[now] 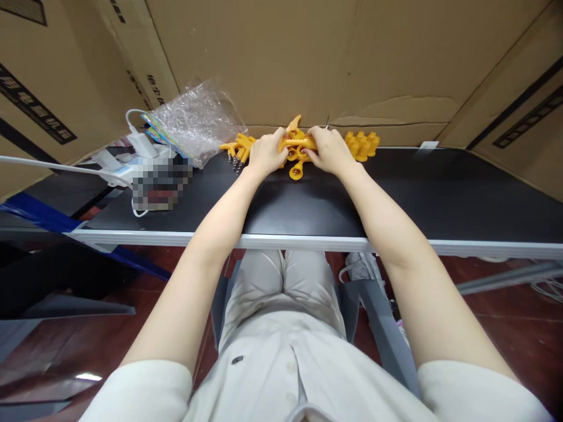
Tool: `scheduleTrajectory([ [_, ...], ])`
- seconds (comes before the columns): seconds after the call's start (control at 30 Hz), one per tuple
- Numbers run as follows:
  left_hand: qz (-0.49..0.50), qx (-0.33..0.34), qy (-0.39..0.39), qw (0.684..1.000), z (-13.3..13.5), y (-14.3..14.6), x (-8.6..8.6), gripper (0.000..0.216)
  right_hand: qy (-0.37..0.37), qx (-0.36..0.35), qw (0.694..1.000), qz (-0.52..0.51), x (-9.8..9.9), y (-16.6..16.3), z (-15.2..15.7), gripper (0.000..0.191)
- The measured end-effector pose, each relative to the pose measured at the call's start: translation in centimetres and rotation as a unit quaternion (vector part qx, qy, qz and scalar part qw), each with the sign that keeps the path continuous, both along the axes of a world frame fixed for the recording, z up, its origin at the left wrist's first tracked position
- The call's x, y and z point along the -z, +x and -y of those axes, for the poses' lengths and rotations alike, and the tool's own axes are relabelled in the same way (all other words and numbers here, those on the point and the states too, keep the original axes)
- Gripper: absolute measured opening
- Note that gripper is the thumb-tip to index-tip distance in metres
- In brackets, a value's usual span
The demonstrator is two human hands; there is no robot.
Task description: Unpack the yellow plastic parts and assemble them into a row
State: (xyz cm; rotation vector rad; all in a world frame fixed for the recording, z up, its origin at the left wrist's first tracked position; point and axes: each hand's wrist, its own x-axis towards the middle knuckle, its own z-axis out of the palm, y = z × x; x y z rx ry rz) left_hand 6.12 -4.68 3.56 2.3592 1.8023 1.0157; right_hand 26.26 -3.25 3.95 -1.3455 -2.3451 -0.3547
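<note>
At the back of the black table, my left hand (267, 155) and my right hand (329, 149) are closed on opposite ends of a yellow plastic bar-shaped piece (299, 142). Under and behind it lie round yellow cup-like parts (296, 172), one of them nearest to me. Left of my left hand is a pile of yellow branched pieces (240, 145), with metal springs (237, 164) at its front. A cluster of yellow knobbed cylinders (362, 145) stands right of my right hand. My fingers partly cover the held piece, so its exact kind cannot be made out.
A clear plastic bag (200, 120) leans against the cardboard wall (308, 64) on the left. Beside it are a power strip (121, 170) with a white charger (141, 143), cables and a blurred-out object (160, 183). A pale edge strip (303, 241) runs along the table's front.
</note>
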Motion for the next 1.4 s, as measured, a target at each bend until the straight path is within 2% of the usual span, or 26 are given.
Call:
scheduleTrajectory([
  [0.13, 0.016, -0.002, -0.021, 1.000, -0.3, -0.2, 0.2, 0.041, -0.016, -0.019, 1.000, 0.014, 0.3, -0.2, -0.1, 0.045],
  [0.3, 0.039, -0.001, -0.024, 0.999, -0.6, -0.3, 0.2, 0.035, 0.003, -0.005, 1.000, 0.021, -0.1, -0.2, 0.3, 0.042],
  [0.47, 0.034, -0.028, -0.037, 0.998, -1.1, -0.7, 0.3, 0.031, 0.016, 0.025, 0.999, 0.011, -0.5, 0.5, 0.4, 0.042],
  [0.7, 0.155, -0.081, 0.003, 0.984, -3.4, -3.6, 1.0, 0.035, 0.067, 0.102, 0.990, -0.065, -0.6, 2.9, -1.0, 0.037],
  [0.8, 0.196, -0.109, 0.012, 0.975, -4.1, -5.0, 1.5, 0.037, 0.092, 0.177, 0.969, -0.146, -0.6, 4.8, -2.1, 0.028],
  [0.93, 0.223, -0.119, 0.022, 0.967, -4.9, -5.9, 2.2, 0.043, 0.081, 0.294, 0.919, -0.249, -0.1, 7.5, -3.0, 0.025],
  [1.07, 0.250, -0.117, 0.027, 0.961, -5.3, -6.4, 2.8, 0.053, 0.070, 0.365, 0.861, -0.346, 1.3, 10.0, -3.5, 0.028],
  [1.17, 0.273, -0.124, 0.009, 0.954, -5.5, -6.7, 3.1, 0.062, 0.028, 0.402, 0.828, -0.390, 2.4, 11.5, -3.8, 0.030],
  [1.27, 0.285, -0.141, -0.012, 0.948, -5.8, -6.9, 3.6, 0.065, -0.014, 0.427, 0.815, -0.392, 2.9, 12.2, -3.9, 0.035],
  [1.4, 0.259, -0.171, -0.047, 0.949, -5.9, -7.1, 3.8, 0.063, -0.033, 0.426, 0.823, -0.374, 2.8, 12.1, -3.5, 0.038],
])
